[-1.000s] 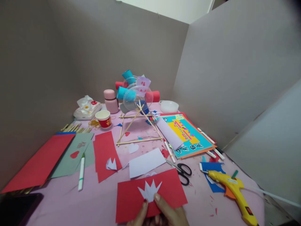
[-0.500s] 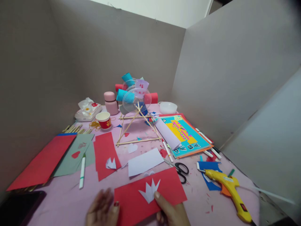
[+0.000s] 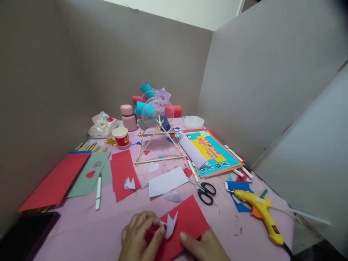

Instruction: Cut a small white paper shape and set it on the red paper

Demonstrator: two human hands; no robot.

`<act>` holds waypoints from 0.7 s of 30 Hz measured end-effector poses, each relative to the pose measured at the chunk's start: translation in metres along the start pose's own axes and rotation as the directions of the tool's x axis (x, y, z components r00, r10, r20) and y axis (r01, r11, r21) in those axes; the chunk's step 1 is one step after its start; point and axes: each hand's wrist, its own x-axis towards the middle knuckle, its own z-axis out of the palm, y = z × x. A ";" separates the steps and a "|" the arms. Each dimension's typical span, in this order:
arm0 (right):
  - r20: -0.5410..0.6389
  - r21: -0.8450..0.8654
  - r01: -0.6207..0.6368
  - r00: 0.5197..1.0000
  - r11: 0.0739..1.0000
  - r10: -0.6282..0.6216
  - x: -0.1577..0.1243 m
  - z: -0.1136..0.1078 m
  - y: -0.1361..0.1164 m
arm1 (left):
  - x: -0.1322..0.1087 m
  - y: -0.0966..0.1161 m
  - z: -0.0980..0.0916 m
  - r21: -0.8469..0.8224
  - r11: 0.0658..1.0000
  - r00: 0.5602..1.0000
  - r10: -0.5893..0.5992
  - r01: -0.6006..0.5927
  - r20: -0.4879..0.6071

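A red sheet of paper [image 3: 191, 221] slants low in front of me. On it lies a pale paper cutout with pointed tips, like a crown [image 3: 171, 225]. My left hand [image 3: 143, 235] reaches over the sheet's left part, thumb and fingertips pinched at the cutout's left end and partly covering it. Gripping the sheet's lower right edge is my right hand [image 3: 203, 246], thumb on top and the other fingers mostly hidden underneath. Just beyond the sheet sit pale heart cutouts [image 3: 173, 197] and black-handled scissors [image 3: 206, 192].
A stick-framed wheel model [image 3: 160, 139] stands mid-table, a paper cup [image 3: 121, 137] to its left. The yellow glue gun [image 3: 261, 206] lies at right, its cord trailing off. At left are a green-tipped marker [image 3: 98, 192], red paper [image 3: 56, 183] and a dark phone-like slab [image 3: 29, 232].
My left hand has moved right, from beside the red sheet onto the paper crown. My right thumb has shifted off the crown onto the bare red paper, and the sheet has tilted.
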 end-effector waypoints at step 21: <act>0.170 -0.136 0.009 0.985 0.991 0.014 0.035 0.003 -0.024 | 0.027 0.020 -0.002 -0.667 0.648 0.919 -0.145 0.368 0.366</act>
